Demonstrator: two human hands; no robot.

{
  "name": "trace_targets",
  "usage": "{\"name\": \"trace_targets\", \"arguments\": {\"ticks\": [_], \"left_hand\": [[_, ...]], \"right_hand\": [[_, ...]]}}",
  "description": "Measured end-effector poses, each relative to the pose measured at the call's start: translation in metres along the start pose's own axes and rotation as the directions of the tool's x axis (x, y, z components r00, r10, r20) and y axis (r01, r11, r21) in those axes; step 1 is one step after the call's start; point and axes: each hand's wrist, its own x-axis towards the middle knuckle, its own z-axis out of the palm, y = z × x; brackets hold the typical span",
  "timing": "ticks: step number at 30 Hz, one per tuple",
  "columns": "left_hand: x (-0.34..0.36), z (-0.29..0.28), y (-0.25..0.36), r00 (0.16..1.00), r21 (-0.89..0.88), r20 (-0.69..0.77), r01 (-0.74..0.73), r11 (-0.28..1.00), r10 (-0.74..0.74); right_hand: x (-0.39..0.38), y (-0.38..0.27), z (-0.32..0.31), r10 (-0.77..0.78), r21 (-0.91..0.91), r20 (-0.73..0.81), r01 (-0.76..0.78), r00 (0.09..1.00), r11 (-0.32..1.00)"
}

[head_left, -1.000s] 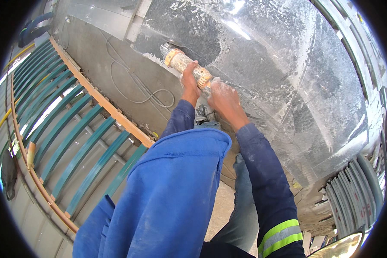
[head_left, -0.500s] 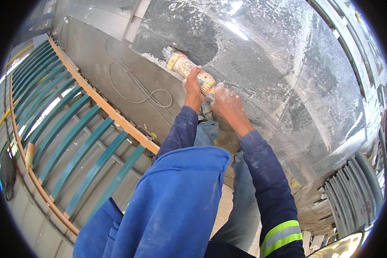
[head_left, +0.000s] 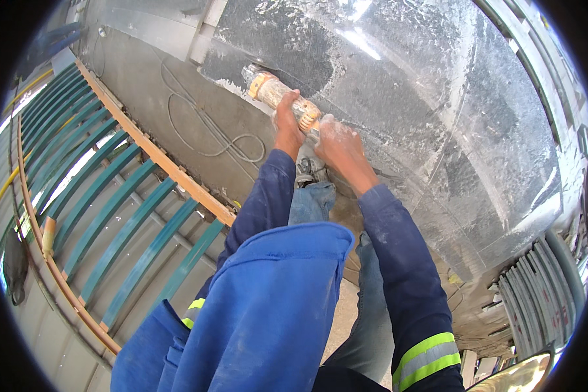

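Observation:
A yellow, dust-covered angle grinder lies slantwise between my hands, its head pointing to the far left. My left hand is wrapped around the middle of its body. Behind it, my right hand is closed on the rear end and is white with dust. The grinder's disc is seen edge-on at the left edge of a large dark grey slab streaked with white powder. Whether the disc touches the surface I cannot tell.
On the left stands a rack of teal slats with an orange rail. A thin grey cable loops over the floor beside the slab. Curved grey pieces are stacked at the lower right. Blue cloth covers the near middle.
Both hands and the grinder have shifted slightly to the left and away from me. My grip on it looks the same.

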Motion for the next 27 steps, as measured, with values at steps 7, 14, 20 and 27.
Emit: {"name": "trace_targets", "arguments": {"ticks": [7, 14, 20, 27], "left_hand": [[-0.021, 0.002, -0.018, 0.999, 0.028, -0.047, -0.006, 1.000, 0.007], [-0.008, 0.001, -0.014, 0.999, 0.011, 0.002, -0.047, 0.999, 0.047], [0.001, 0.000, -0.005, 0.999, 0.006, -0.023, -0.029, 1.000, 0.029], [-0.021, 0.003, -0.018, 1.000, 0.013, -0.019, 0.000, 1.000, 0.000]], "right_hand": [[-0.025, 0.008, -0.006, 0.073, -0.003, 0.087, -0.074, 0.994, 0.997], [-0.015, 0.012, 0.002, -0.020, 0.019, -0.041, 0.021, 0.999, 1.000], [-0.002, 0.006, 0.005, -0.012, -0.012, -0.025, 0.012, 1.000, 1.000], [-0.024, 0.013, -0.001, 0.048, 0.018, 0.025, -0.048, 0.999, 0.999]]}}
